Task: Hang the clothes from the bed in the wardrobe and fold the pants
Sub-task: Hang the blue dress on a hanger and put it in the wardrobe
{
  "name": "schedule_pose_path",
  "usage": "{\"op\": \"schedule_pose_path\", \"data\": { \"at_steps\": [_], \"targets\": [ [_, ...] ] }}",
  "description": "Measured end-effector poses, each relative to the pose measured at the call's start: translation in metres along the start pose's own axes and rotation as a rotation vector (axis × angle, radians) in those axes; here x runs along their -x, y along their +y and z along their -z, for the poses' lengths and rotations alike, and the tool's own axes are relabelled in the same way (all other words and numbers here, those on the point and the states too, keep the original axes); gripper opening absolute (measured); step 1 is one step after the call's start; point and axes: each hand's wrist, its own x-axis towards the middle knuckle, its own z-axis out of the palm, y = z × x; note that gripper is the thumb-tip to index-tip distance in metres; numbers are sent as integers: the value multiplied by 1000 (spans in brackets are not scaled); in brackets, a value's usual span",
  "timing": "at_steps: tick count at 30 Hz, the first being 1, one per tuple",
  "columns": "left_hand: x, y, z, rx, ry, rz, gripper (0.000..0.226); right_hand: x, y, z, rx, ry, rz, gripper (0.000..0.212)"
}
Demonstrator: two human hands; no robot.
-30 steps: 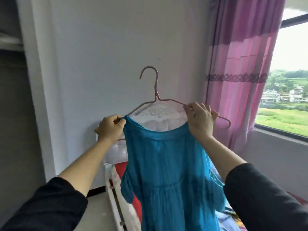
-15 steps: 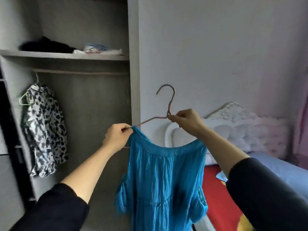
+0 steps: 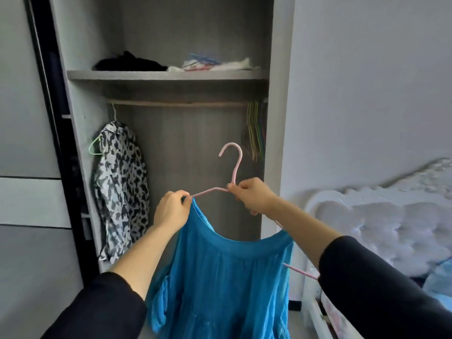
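A blue crinkled dress (image 3: 220, 277) hangs on a pink hanger (image 3: 235, 165) that I hold up in front of the open wardrobe (image 3: 276, 118). My left hand (image 3: 171, 211) pinches the dress's left shoulder together with the hanger's left arm. My right hand (image 3: 254, 196) grips the hanger at the base of its hook. The hook points up, below the wooden rail (image 3: 178, 103) and apart from it. The hanger's right end sticks out beside my right sleeve.
A black-and-white patterned top (image 3: 119, 187) hangs at the rail's left end on a green hanger. Several empty coloured hangers (image 3: 255, 128) hang at the right end. The shelf (image 3: 166, 75) above holds dark and light folded items. The bed's white headboard (image 3: 381, 223) is at the right.
My view has swung left from the window and curtain to the open wardrobe. My right hand slid from the hanger's right shoulder to the base of the hook. The dress stays on the hanger.
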Motion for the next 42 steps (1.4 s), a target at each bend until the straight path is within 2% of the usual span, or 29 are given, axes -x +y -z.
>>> {"op": "schedule_pose_path", "data": {
  "at_steps": [5, 7, 9, 13, 16, 19, 23, 30, 33, 37, 42],
  "targets": [
    [-78, -39, -14, -30, -217, 76, 38, -91, -20, -47, -75, -74, -29, 35],
    [-106, -51, -17, -69, -239, 68, 44, -126, -29, -60, -128, -83, -44, 27],
    [-136, -65, -20, -53, -211, 86, 45, -163, -41, -74, -192, -105, -35, 20],
    [-192, -95, -17, -48, -183, 90, 42, -228, -62, -111, -251, -129, -27, 21],
    [-230, -113, -14, -71, -130, 49, 36, -268, -75, -137, -228, -131, -16, 20],
    [-278, -136, -6, -153, -70, -20, 40, -312, -93, -165, -258, -127, -19, 10],
    [-357, -174, 16, -228, -2, -71, 44, -375, -122, -199, -344, -73, -20, 23],
    [-483, -232, 55, -310, 0, -133, 46, -474, -182, -239, -419, 51, -54, 20],
    [-533, -246, 78, -305, 77, -176, 48, -518, -208, -248, -495, 71, -47, 23],
    [-579, -257, 99, -322, 137, -245, 51, -560, -230, -260, -535, 114, -26, 29],
    [-610, -274, 103, -329, 218, -236, 58, -589, -251, -288, -555, 108, -12, 31]
  ]
}}
